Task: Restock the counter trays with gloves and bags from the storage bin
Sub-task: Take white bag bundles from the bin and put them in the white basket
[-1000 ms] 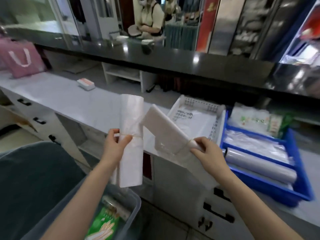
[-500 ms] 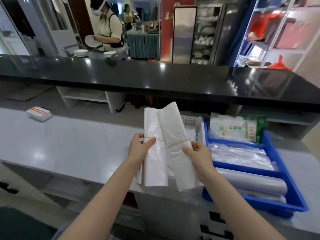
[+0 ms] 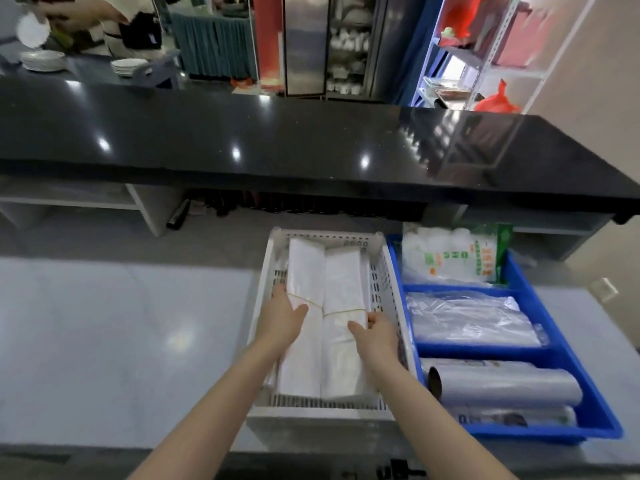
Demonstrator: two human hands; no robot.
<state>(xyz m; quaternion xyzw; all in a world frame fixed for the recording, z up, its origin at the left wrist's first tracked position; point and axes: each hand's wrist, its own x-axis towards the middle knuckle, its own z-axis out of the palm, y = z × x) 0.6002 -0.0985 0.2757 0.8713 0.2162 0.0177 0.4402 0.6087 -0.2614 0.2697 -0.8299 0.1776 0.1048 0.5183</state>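
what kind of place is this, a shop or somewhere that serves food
Probably a restaurant's service counter: stacked plates sit beyond the black countertop, a cabinet of white crockery stands behind, and the blue tray holds plastic bags and film rolls.

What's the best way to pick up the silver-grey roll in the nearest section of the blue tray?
Grip the roll at mid-length, coming down from above. It lies on its side across the blue tray, whose walls sit close to both ends, so only its rounded top is open.
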